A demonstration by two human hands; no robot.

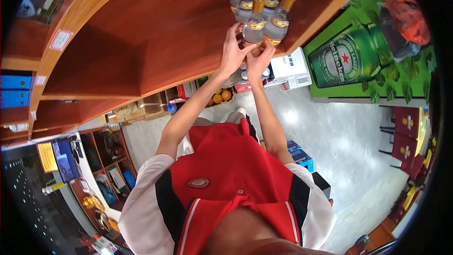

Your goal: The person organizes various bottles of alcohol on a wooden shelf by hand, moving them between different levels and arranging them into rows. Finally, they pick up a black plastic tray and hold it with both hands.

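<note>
Several clear glass liquor bottles with gold caps and yellow-and-red labels stand grouped on the wooden shelf [188,33]. My left hand [232,49] curls around the left side of the front liquor bottle [255,24], its thumb across the lower front. Close beside it, my right hand [259,61] has its fingers at the lower right of that bottle, where the neighbouring liquor bottle [277,27] nearly touches. The front bottle's base is partly hidden by my fingers. Behind these two, another liquor bottle [245,4] stands in the group.
Price tags [61,40] line the shelf edge. Below the shelf are a crate of orange fruit [222,97] and a white carton [289,65]. A green beer display [347,56] stands at right. Blue boxes [300,155] sit on the grey floor [339,137].
</note>
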